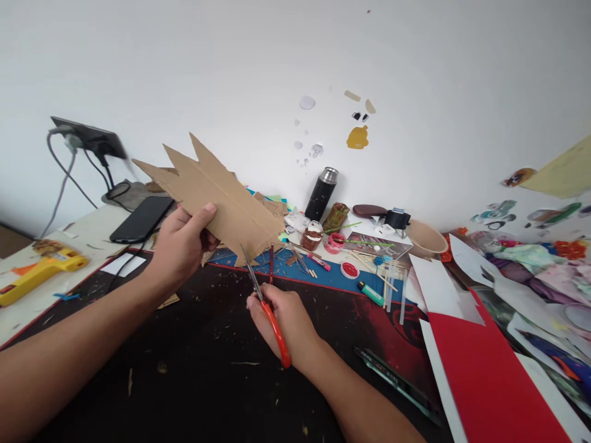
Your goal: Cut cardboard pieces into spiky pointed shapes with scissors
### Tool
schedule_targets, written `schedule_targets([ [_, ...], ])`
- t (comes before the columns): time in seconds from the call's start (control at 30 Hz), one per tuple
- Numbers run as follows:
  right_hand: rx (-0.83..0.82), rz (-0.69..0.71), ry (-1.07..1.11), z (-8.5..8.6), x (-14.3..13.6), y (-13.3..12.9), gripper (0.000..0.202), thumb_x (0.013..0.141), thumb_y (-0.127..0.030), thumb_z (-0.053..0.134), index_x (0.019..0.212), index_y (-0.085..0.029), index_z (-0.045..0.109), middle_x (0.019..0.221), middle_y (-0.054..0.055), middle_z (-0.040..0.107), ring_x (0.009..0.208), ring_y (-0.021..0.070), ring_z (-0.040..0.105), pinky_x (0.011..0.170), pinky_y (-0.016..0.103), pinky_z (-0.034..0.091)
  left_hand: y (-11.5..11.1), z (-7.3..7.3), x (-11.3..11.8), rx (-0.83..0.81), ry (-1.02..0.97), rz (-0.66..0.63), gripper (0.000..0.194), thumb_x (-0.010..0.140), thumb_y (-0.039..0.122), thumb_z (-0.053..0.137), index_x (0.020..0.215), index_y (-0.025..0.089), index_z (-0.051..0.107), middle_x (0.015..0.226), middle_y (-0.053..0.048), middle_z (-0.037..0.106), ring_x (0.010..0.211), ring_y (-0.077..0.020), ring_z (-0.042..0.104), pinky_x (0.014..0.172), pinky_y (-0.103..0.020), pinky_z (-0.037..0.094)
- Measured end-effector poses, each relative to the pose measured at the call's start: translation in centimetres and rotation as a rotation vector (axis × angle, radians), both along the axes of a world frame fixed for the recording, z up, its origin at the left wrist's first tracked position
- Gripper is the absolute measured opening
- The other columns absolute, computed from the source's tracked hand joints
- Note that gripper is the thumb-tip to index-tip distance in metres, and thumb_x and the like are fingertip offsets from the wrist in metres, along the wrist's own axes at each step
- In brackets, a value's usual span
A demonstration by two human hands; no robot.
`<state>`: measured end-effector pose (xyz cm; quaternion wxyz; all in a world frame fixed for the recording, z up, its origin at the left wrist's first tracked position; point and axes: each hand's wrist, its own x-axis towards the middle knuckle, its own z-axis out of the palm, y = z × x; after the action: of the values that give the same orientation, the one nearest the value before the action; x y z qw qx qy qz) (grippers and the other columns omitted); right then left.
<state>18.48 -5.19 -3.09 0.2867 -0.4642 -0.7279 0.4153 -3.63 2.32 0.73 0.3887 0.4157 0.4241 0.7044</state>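
Behind, a white wall (221, 61) dotted with small stuck-on scraps, among them a yellow cutout (357, 138); below, a pale surface (46, 304), largely covered by a dark mat (184, 381) strewn with bits of debris. Held up above the mat, left of centre, a brown cardboard piece (226, 206), tilted, with jagged spikes along its upper-left end. Left grip (184, 240) clenched on its lower edge, thumb flat across the near face. Right grip (289, 317) closed around the red handles of scissors (263, 301), blades pointing up and away at the cardboard's lower edge, overlapping it in view; impossible to tell how deep between the blades. To the left, a black phone (141, 219) and, nearer, a yellow glue gun (46, 271). Beyond the right grip, close to the wall, a black flask (322, 194) leaning slightly; in front of it, a brown jar (311, 237) beside a red jar (335, 243). Nearer, a green lighter (370, 293) next to translucent sticks (402, 298). Farther right, a red sheet (489, 375); between it and the right forearm, a dark cutter-like tool (397, 381).
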Motion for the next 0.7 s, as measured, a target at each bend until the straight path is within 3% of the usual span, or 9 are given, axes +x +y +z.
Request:
schedule_targets([
  [0.33,0.039,-0.014,-0.028,0.16,-0.13,0.03,0.022,0.103,-0.030,0.062,0.085,-0.021,0.071,0.069,0.000,0.065,0.062,0.0160,0.059,0.063,0.026,0.042,-0.04,0.19,0.07,0.007,0.004,-0.019,0.042,0.084,0.047,0.090,0.072,0.023,0.057,0.045,0.006,0.050,0.039,-0.0100,0.044,0.041,-0.024,0.034],
  [0.7,0.021,-0.018,-0.076,0.51,-0.29,-0.09,0.023,0.103,-0.030,0.059,0.082,-0.023,0.064,0.062,-0.002,0.053,0.054,0.0144,0.046,0.055,0.026,0.036,-0.01,0.26,0.01,-0.027,-0.013,-0.014,0.043,0.080,0.046,0.093,0.072,0.024,0.058,0.045,0.007,0.051,0.038,-0.0104,0.045,0.039,-0.024,0.035],
])
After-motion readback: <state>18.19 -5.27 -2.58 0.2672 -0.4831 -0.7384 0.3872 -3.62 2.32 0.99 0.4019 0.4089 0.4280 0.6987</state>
